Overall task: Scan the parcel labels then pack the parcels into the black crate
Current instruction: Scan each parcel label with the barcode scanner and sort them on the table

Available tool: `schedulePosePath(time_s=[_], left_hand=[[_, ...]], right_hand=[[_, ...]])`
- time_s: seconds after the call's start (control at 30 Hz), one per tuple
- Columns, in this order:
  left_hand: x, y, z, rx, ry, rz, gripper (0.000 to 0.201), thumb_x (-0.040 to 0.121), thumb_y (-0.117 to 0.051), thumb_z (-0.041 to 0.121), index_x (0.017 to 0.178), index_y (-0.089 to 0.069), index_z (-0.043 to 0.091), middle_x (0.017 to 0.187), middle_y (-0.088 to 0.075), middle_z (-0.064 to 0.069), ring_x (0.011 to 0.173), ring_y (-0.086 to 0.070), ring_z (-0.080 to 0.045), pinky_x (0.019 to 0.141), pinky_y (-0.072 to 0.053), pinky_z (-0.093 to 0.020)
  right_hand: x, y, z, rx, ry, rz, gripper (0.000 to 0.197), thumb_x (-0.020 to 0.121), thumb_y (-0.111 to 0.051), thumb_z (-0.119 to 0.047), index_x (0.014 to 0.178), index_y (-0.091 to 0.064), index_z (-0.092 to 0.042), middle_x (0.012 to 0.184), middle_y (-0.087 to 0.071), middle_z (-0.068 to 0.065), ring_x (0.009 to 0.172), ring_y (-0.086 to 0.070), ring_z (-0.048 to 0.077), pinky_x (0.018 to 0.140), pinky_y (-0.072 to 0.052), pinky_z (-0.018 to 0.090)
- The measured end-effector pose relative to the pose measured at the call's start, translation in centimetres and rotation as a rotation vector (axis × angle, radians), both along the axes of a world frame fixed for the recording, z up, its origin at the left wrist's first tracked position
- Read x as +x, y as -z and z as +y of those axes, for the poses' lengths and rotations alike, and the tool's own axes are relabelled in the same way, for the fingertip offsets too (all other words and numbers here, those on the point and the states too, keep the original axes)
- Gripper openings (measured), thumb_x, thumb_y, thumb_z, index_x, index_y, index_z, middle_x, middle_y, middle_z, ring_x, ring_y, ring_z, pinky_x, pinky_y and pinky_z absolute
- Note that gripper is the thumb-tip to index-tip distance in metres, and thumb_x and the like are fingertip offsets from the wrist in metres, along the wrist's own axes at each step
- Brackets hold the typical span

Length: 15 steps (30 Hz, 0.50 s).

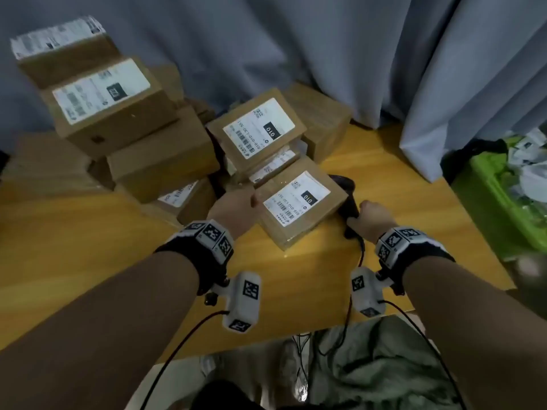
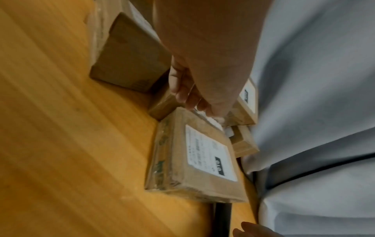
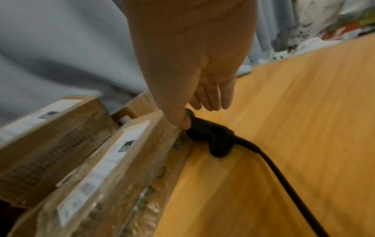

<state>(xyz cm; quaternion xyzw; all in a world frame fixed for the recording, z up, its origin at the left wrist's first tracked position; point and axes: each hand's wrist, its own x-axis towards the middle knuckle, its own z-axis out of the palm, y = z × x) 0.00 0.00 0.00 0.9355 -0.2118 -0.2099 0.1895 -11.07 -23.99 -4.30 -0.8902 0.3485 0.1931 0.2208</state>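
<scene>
A flat cardboard parcel [image 1: 299,216] [image 2: 182,160] [image 3: 113,176] with a white label face up lies on the wooden table [image 1: 88,247]. My left hand [image 1: 236,207] [image 2: 202,80] holds its far left edge, thumb on the near side and fingers [image 2: 199,102] down behind the edge. Just right of the parcel lies a black handheld scanner [image 1: 349,210] [image 3: 211,136]. My right hand [image 1: 373,217] [image 3: 192,64] is on the scanner. The thumb touches its body, and the fingers [image 3: 213,99] hang fairly straight beyond it.
A pile of brown parcels [image 1: 133,119] fills the left and back of the table, one labelled box [image 1: 257,131] just behind the near parcel. The scanner's cable [image 1: 359,255] runs toward me. A green crate [image 1: 485,208] with paper scraps stands right. Grey curtains [image 1: 325,39] hang behind.
</scene>
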Motion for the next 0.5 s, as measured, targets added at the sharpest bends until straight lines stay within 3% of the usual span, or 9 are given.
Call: schedulePosePath(time_s=[0.03,0.1,0.2,0.33,0.4,0.43,0.47,0.5], left_hand=[[-0.1,0.7,0.1,-0.006,-0.036,0.037,0.022,0.096,-0.048,0.031,0.097,-0.055,0.010,0.096,-0.061,-0.009,0.096,-0.060,-0.027,0.078,-0.046,-0.034],[-0.5,2.0,0.3,0.005,-0.133,0.130,0.022,0.096,-0.048,0.033,0.099,-0.052,0.012,0.097,-0.059,-0.006,0.099,-0.058,-0.026,0.077,-0.041,-0.032],[-1.1,3.9,0.2,0.004,-0.265,0.253,0.042,0.095,-0.050,0.041,0.121,-0.048,0.008,0.117,-0.058,-0.011,0.109,-0.056,-0.028,0.084,-0.042,-0.034],[-1.2,5.8,-0.3,-0.028,-0.408,0.359,0.068,0.090,-0.050,0.057,0.136,-0.039,0.008,0.129,-0.055,-0.013,0.115,-0.056,-0.031,0.096,-0.047,-0.042],[-1.2,6.2,-0.9,-0.070,-0.443,0.399,0.082,0.084,-0.053,0.064,0.140,-0.035,0.007,0.133,-0.052,-0.012,0.115,-0.056,-0.032,0.097,-0.048,-0.045],[-1.3,6.3,-1.2,-0.105,-0.464,0.413,0.086,0.082,-0.056,0.064,0.141,-0.033,0.006,0.134,-0.052,-0.012,0.114,-0.057,-0.032,0.094,-0.050,-0.046],[-1.4,6.3,-1.4,-0.138,-0.490,0.428,0.086,0.081,-0.060,0.061,0.141,-0.033,0.005,0.133,-0.053,-0.012,0.112,-0.059,-0.033,0.088,-0.053,-0.044],[-1.6,6.4,-1.5,-0.161,-0.513,0.444,0.083,0.082,-0.063,0.056,0.141,-0.032,0.006,0.133,-0.054,-0.012,0.111,-0.059,-0.035,0.081,-0.055,-0.042]], right_hand=[[-0.2,1.0,0.1,0.023,0.029,-0.005,0.021,0.093,-0.052,-0.016,0.076,-0.040,-0.012,0.072,-0.046,0.006,0.057,-0.043,0.018,0.045,-0.033,0.026],[-0.4,3.1,-0.1,0.087,0.103,-0.026,0.013,0.092,-0.055,-0.015,0.099,-0.049,-0.006,0.085,-0.055,0.011,0.067,-0.052,0.023,0.052,-0.043,0.030],[-1.1,5.1,0.4,0.177,0.258,-0.164,0.051,0.091,-0.061,-0.015,0.135,-0.039,-0.004,0.119,-0.058,0.020,0.103,-0.059,0.037,0.079,-0.050,0.041],[-0.5,5.0,0.6,0.219,0.368,-0.292,0.075,0.091,-0.062,-0.019,0.151,-0.019,-0.009,0.143,-0.046,0.018,0.124,-0.050,0.038,0.094,-0.047,0.046],[0.4,4.7,0.3,0.229,0.378,-0.261,0.070,0.088,-0.064,-0.015,0.147,-0.027,-0.007,0.131,-0.053,0.019,0.115,-0.055,0.038,0.083,-0.050,0.043],[0.7,4.4,0.3,0.260,0.357,-0.239,0.054,0.086,-0.066,-0.014,0.134,-0.043,-0.005,0.113,-0.059,0.018,0.101,-0.060,0.037,0.071,-0.052,0.039],[0.7,4.2,0.4,0.294,0.338,-0.216,0.028,0.084,-0.066,-0.014,0.108,-0.056,-0.005,0.092,-0.060,0.014,0.082,-0.060,0.033,0.058,-0.049,0.033],[0.4,4.0,0.6,0.320,0.342,-0.218,0.013,0.084,-0.066,-0.014,0.083,-0.056,-0.007,0.075,-0.056,0.010,0.066,-0.056,0.027,0.050,-0.043,0.029]])
